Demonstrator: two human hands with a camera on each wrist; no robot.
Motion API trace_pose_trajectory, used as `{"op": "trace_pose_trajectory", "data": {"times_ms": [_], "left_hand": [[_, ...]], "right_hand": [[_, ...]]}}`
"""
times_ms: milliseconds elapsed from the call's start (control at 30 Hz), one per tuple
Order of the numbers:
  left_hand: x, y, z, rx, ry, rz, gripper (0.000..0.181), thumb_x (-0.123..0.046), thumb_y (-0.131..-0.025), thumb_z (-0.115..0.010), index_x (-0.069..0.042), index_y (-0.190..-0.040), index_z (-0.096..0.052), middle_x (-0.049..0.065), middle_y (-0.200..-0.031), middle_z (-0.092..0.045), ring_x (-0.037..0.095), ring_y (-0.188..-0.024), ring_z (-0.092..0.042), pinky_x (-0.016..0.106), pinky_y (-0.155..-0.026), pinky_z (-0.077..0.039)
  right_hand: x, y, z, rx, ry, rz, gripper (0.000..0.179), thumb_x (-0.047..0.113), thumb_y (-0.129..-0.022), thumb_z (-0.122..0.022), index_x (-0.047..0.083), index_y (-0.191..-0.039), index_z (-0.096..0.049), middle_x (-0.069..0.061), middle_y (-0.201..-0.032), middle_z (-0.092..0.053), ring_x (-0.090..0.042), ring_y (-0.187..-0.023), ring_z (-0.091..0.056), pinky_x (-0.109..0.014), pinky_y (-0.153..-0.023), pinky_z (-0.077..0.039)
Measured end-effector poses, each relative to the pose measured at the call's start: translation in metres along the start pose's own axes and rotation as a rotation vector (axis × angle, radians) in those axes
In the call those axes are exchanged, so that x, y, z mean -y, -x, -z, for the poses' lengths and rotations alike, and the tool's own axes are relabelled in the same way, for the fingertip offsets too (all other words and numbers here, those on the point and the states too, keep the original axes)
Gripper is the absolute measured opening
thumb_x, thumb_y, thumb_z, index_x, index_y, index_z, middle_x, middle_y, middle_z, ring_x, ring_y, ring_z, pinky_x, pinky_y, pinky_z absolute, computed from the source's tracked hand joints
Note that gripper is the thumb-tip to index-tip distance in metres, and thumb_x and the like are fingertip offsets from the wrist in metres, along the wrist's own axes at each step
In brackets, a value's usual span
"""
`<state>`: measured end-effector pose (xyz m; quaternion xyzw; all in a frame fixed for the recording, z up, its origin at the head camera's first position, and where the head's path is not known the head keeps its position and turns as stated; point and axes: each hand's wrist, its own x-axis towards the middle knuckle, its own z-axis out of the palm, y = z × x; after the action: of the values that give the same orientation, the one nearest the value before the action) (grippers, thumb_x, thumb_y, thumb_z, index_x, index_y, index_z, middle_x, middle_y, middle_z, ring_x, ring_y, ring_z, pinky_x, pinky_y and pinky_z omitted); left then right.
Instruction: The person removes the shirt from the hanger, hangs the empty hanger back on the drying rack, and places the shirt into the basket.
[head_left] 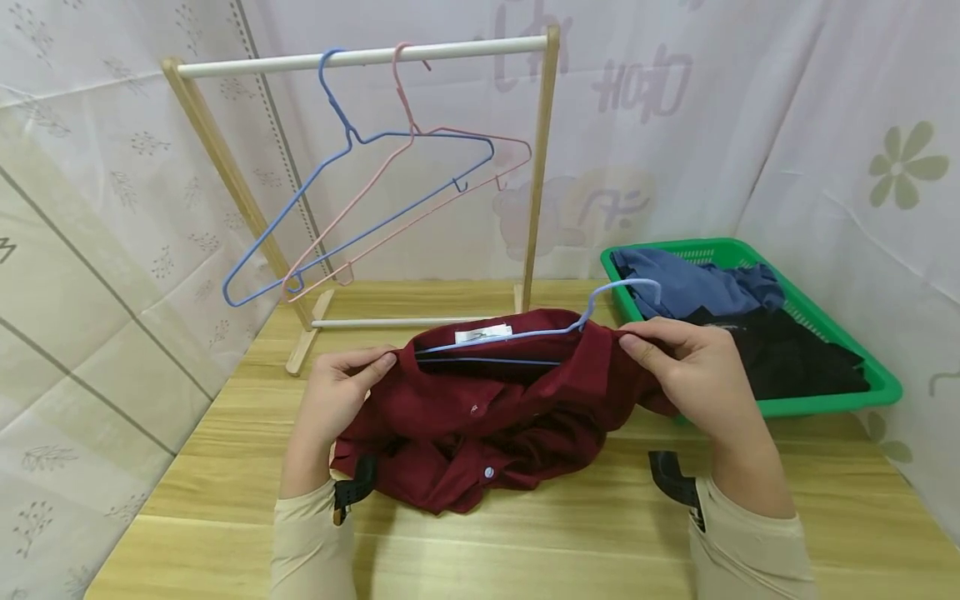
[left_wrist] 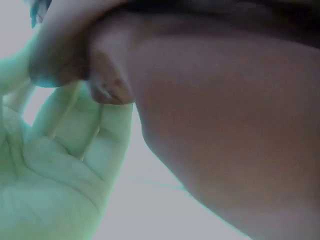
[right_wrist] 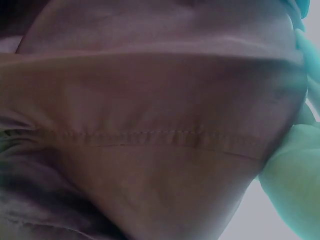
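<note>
A dark red button-up shirt (head_left: 450, 408) is held up over the wooden table, its collar spread toward the back. Inside the collar lies a light blue hanger (head_left: 540, 333), its hook rising at the right and leaning that way. My left hand (head_left: 337, 392) pinches the shirt's left shoulder between thumb and fingers. At the other shoulder, my right hand (head_left: 701, 375) pinches the cloth the same way. The left wrist view shows the left hand (left_wrist: 65, 150) beside the hanging fabric. In the right wrist view, shirt cloth (right_wrist: 150, 105) with a stitched seam fills most of the picture.
Behind the shirt stands a wooden rack with a white rail (head_left: 450, 53). On it hang a blue hanger (head_left: 300, 192) and a pink hanger (head_left: 375, 179). A green basket (head_left: 885, 392) at the right holds blue clothing (head_left: 690, 283) and black clothing (head_left: 795, 354).
</note>
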<state>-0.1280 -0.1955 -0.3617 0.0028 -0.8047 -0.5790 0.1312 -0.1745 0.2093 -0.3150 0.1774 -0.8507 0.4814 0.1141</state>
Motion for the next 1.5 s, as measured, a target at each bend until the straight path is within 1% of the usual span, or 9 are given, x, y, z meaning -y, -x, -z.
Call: {"op": "trace_pose_trajectory", "data": {"times_ms": [167, 367, 600, 800, 1000, 1233, 1333, 1400, 1500], "left_hand": [[0.0, 0.001, -0.001, -0.001, 0.081, 0.03, 0.018, -0.009, -0.103, -0.069, 0.004, -0.105, -0.08, -0.01, -0.09, -0.077, 0.002, -0.083, -0.067, 0.02, -0.075, -0.054], [0.003, 0.002, -0.007, 0.056, 0.444, -0.034, 0.03, 0.002, -0.106, -0.057, -0.014, -0.09, -0.077, -0.01, -0.081, -0.069, 0.002, -0.073, -0.062, 0.019, -0.063, -0.053], [0.004, 0.003, -0.016, 0.12, 0.782, -0.091, 0.033, 0.0, -0.11, -0.049, -0.013, -0.091, -0.073, -0.007, -0.085, -0.069, 0.003, -0.076, -0.065, 0.017, -0.065, -0.054], [0.0, -0.001, -0.031, 0.217, 0.998, -0.166, 0.042, 0.01, -0.107, -0.039, -0.012, -0.105, -0.075, -0.004, -0.103, -0.076, 0.006, -0.094, -0.071, 0.02, -0.081, -0.058], [0.0, -0.003, -0.044, 0.224, 0.85, 0.004, 0.052, 0.012, -0.104, -0.035, -0.02, -0.097, -0.076, -0.01, -0.096, -0.074, 0.004, -0.089, -0.068, 0.022, -0.079, -0.055], [-0.005, -0.003, -0.056, 0.282, 0.268, 0.08, 0.021, 0.002, -0.103, -0.055, 0.0, -0.114, -0.073, 0.002, -0.1, -0.074, 0.009, -0.091, -0.066, 0.025, -0.082, -0.056], [-0.009, -0.002, -0.052, 0.185, 0.134, 0.095, 0.031, 0.004, -0.1, -0.058, 0.0, -0.128, -0.07, 0.014, -0.116, -0.074, 0.011, -0.098, -0.066, 0.024, -0.087, -0.054], [-0.011, -0.002, -0.046, 0.064, 0.139, 0.089, 0.039, 0.012, -0.095, -0.051, 0.001, -0.129, -0.069, 0.021, -0.12, -0.074, 0.012, -0.098, -0.069, 0.024, -0.087, -0.056], [-0.014, -0.003, -0.035, -0.162, 0.209, 0.008, 0.047, 0.021, -0.088, -0.039, 0.004, -0.121, -0.067, 0.015, -0.113, -0.077, 0.011, -0.095, -0.073, 0.026, -0.086, -0.058]], "right_hand": [[0.002, 0.001, 0.0, 0.005, -0.021, 0.022, 0.018, 0.01, -0.101, -0.074, 0.004, -0.116, -0.079, 0.024, -0.094, -0.075, -0.001, -0.076, -0.068, -0.018, -0.063, -0.054], [0.003, 0.001, -0.003, -0.032, -0.023, 0.088, 0.019, 0.004, -0.102, -0.07, 0.002, -0.119, -0.078, 0.026, -0.096, -0.071, 0.002, -0.078, -0.064, -0.011, -0.067, -0.051], [0.009, -0.001, -0.014, -0.03, -0.113, 0.17, 0.025, -0.009, -0.102, -0.061, -0.004, -0.123, -0.073, 0.021, -0.101, -0.07, 0.001, -0.084, -0.065, -0.008, -0.076, -0.053], [0.013, -0.001, -0.023, -0.047, -0.182, 0.216, 0.024, -0.011, -0.103, -0.057, -0.007, -0.122, -0.071, 0.015, -0.105, -0.071, -0.004, -0.086, -0.065, -0.01, -0.08, -0.055], [0.014, 0.0, -0.028, -0.059, -0.348, 0.177, 0.023, -0.014, -0.101, -0.057, -0.009, -0.119, -0.071, 0.011, -0.102, -0.075, -0.003, -0.087, -0.068, -0.01, -0.083, -0.057], [0.022, -0.003, -0.044, -0.036, -0.374, 0.161, 0.02, -0.005, -0.104, -0.059, -0.008, -0.118, -0.073, 0.006, -0.103, -0.076, -0.009, -0.089, -0.067, -0.015, -0.078, -0.058], [0.024, -0.005, -0.048, -0.055, -0.284, 0.19, 0.02, -0.007, -0.103, -0.06, -0.004, -0.115, -0.076, 0.011, -0.101, -0.074, -0.008, -0.085, -0.065, -0.015, -0.074, -0.055], [0.023, -0.005, -0.05, -0.071, -0.233, 0.196, 0.021, -0.008, -0.102, -0.06, -0.002, -0.113, -0.077, 0.015, -0.1, -0.073, -0.006, -0.084, -0.064, -0.014, -0.072, -0.053], [0.022, -0.004, -0.05, -0.08, -0.183, 0.175, 0.021, -0.006, -0.102, -0.061, 0.0, -0.113, -0.078, 0.018, -0.101, -0.071, -0.004, -0.084, -0.063, -0.013, -0.072, -0.052]]}}
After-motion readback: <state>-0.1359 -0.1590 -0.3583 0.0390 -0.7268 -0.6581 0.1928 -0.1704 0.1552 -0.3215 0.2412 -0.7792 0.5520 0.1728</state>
